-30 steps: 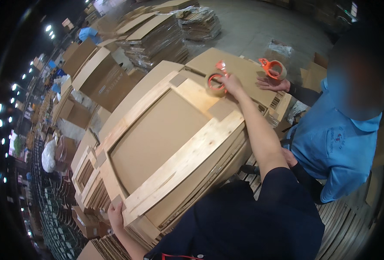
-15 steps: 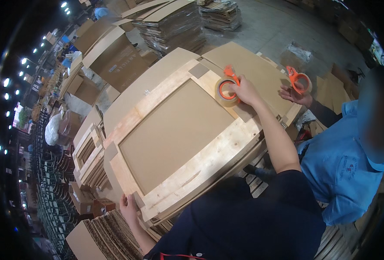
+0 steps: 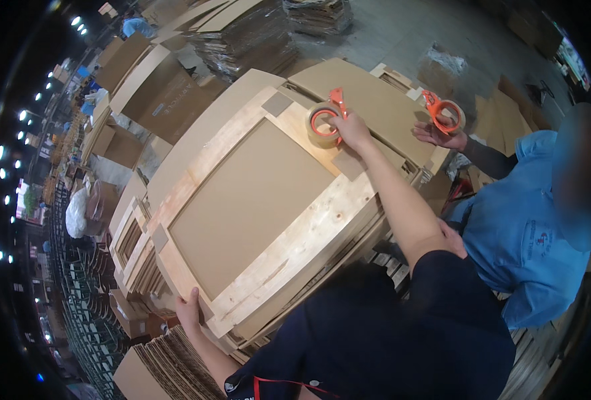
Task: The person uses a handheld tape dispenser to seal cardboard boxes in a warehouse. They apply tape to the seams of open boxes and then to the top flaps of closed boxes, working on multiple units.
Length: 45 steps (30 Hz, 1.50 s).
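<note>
A pale wooden frame (image 3: 289,261) lies on a stack of flat cardboard, with a brown cardboard panel (image 3: 252,200) showing inside its opening and grey-brown square patches at its corners. My right hand (image 3: 353,131) grips a tape dispenser (image 3: 323,125) with an orange body and a roll of clear tape, held over the frame's far right side. At the near left corner, my left hand (image 3: 188,311) is closed about the frame's outer edge; some of its fingers are hidden. The tape dispenser stays apart from my left hand.
On the right, a co-worker in a blue shirt (image 3: 509,247) holds another orange tape dispenser (image 3: 445,115). Corrugated sheets (image 3: 169,363) are stacked at the lower left. Smaller wooden frames (image 3: 132,230) lie left of the work. Cardboard boxes (image 3: 155,93) and a plastic-wrapped stack (image 3: 245,40) stand beyond.
The whole view has shifted, so the frame appears farther left. My right hand and dispenser have moved slightly away along the frame. A second hand of the co-worker now shows near my right elbow.
</note>
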Motion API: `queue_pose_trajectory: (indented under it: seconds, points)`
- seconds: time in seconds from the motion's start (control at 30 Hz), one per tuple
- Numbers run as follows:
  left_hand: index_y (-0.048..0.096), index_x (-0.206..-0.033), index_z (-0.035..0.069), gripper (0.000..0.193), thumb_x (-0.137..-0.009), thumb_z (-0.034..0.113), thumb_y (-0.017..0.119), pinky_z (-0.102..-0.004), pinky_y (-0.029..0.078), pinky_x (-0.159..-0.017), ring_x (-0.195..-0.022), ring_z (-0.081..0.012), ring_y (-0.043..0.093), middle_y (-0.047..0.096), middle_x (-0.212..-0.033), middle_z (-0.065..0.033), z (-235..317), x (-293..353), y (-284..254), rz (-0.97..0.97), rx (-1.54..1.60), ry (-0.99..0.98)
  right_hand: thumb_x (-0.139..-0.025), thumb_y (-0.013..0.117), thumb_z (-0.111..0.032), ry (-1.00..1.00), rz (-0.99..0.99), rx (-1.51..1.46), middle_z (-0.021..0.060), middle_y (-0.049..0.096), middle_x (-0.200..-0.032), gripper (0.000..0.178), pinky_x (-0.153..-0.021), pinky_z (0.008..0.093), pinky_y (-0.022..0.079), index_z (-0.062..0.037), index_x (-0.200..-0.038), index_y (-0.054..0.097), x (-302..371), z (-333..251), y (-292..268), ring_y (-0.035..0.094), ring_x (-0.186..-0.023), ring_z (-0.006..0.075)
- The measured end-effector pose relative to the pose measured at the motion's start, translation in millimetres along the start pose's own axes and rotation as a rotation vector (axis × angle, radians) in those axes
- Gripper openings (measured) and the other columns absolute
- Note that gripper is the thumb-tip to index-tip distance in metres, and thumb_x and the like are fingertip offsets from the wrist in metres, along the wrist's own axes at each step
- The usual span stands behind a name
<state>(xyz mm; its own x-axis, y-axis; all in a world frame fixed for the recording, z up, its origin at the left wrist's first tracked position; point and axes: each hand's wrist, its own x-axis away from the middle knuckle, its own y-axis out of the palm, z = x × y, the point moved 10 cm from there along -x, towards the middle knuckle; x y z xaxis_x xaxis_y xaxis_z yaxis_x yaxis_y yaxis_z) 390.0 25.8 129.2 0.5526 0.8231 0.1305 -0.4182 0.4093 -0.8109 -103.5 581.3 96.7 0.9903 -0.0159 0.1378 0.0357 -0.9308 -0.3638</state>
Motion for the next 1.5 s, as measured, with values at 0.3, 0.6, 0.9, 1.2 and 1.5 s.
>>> queue_pose_trajectory:
  seconds: [0.3,0.6,0.9,1.2,1.5]
  points:
    - [0.068,-0.115,-0.012,0.069,-0.091,0.049,0.089,-0.0490,0.054,-0.101,-0.106,-0.0423,0.071,0.075,-0.114,-0.0287,1.2,13.5,1.9,0.032,-0.292,-0.021,-0.097,0.075,-0.031,0.005,-0.142,0.039,0.0128,0.081,-0.109,0.046,-0.093,0.0388,0.059,-0.0027,-0.133,0.068,26.1,16.0,-14.6,0.078,-0.103,0.0244]
    - [0.061,-0.139,-0.012,0.085,-0.100,0.063,0.074,-0.0491,0.053,-0.106,-0.119,-0.0406,0.066,0.068,-0.136,-0.0317,-19.2,-0.7,19.8,-0.010,-0.205,-0.181,-0.095,0.079,-0.029,-0.277,0.069,0.010,0.0280,0.075,-0.115,0.046,-0.097,0.0467,0.057,0.0023,-0.125,0.064,58.4,-20.2,-12.6,0.075,-0.110,0.0391]
    - [0.071,-0.133,-0.009,0.056,-0.104,0.038,0.078,-0.0398,0.061,-0.087,-0.097,-0.0283,0.074,0.080,-0.116,-0.0208,-43.1,21.4,-36.3,0.098,0.206,0.032,-0.088,0.078,-0.020,0.010,-0.284,-0.367,0.0051,0.073,-0.093,0.026,-0.075,0.0380,0.059,-0.0040,-0.108,0.077,72.1,-62.8,40.6,0.070,-0.084,0.0175]
    - [0.067,-0.130,-0.010,0.067,-0.104,0.051,0.070,-0.0551,0.055,-0.102,-0.118,-0.0550,0.068,0.072,-0.125,-0.0353,-18.7,69.4,9.8,0.096,-0.006,-0.095,-0.100,0.072,-0.023,-0.281,-0.075,0.053,0.0119,0.066,-0.146,0.070,-0.110,0.0370,0.053,-0.0037,-0.163,0.050,23.0,-41.6,-37.3,0.067,-0.127,0.0226]
    - [0.052,-0.145,-0.013,0.073,-0.109,0.050,0.061,-0.0587,0.058,-0.096,-0.111,-0.0536,0.072,0.072,-0.121,-0.0365,-14.9,80.1,26.8,0.245,-0.279,-0.152,-0.104,0.068,-0.016,-0.163,-0.191,-0.033,0.0098,0.068,-0.144,0.059,-0.109,0.0362,0.052,-0.0028,-0.160,0.053,46.3,-18.1,-18.8,0.067,-0.126,0.0208]
